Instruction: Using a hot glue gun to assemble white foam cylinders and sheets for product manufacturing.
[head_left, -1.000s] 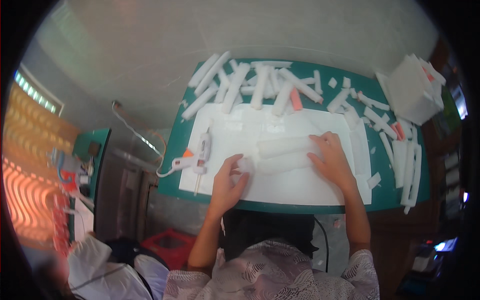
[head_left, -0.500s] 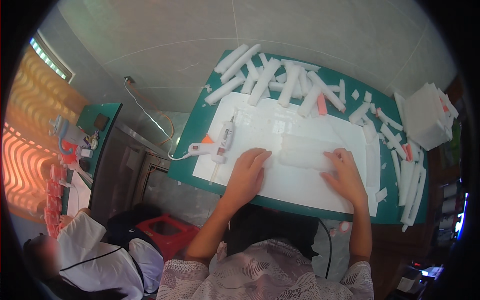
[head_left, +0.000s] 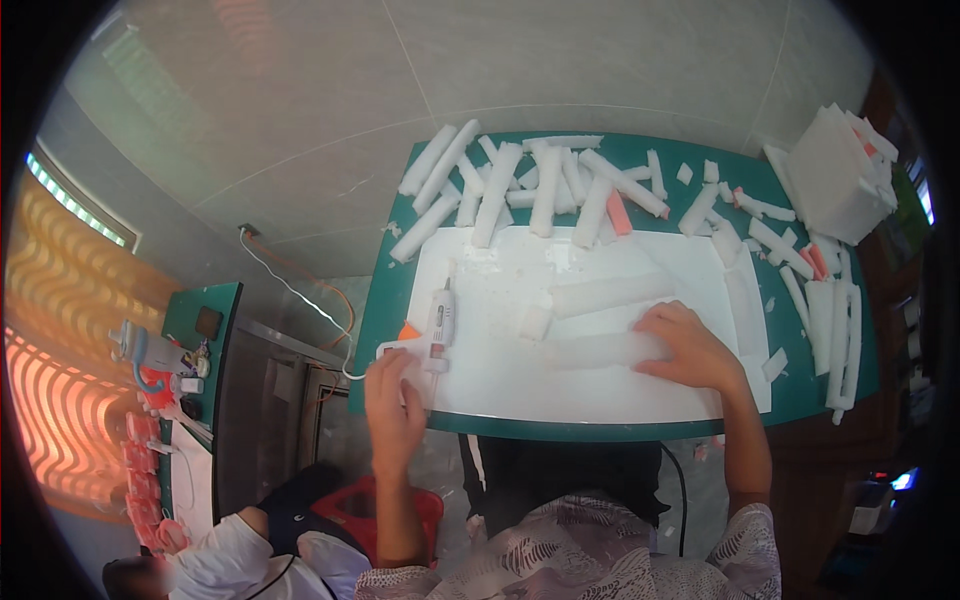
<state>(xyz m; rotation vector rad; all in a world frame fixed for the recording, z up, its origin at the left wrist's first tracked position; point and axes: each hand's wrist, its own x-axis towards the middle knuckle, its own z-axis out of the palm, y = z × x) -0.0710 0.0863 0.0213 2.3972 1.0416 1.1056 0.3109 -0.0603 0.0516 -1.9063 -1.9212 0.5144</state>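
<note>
On the white board (head_left: 490,390) lies a white hot glue gun (head_left: 441,325), nozzle pointing away from me. My left hand (head_left: 394,405) is at its handle, fingers curled over the near end and partly hiding it. The fingers and thumb of my right hand (head_left: 688,348) close on the right end of a white foam strip (head_left: 595,350) lying flat on the board. Just beyond it a second white foam strip (head_left: 612,296) lies slightly slanted. A small foam block (head_left: 535,322) sits by the left ends of both strips.
Several foam strips (head_left: 497,195) and a pink piece (head_left: 619,213) are piled along the green table's (head_left: 385,290) far edge. More scraps lie right, near a stack of white foam (head_left: 842,185). A white cord (head_left: 285,283) runs left. Another person (head_left: 245,560) sits at lower left.
My left hand has moved left from the board's middle to the glue gun's handle. The two strips, close together before, now lie apart, and the small block shows. The whole view has shifted.
</note>
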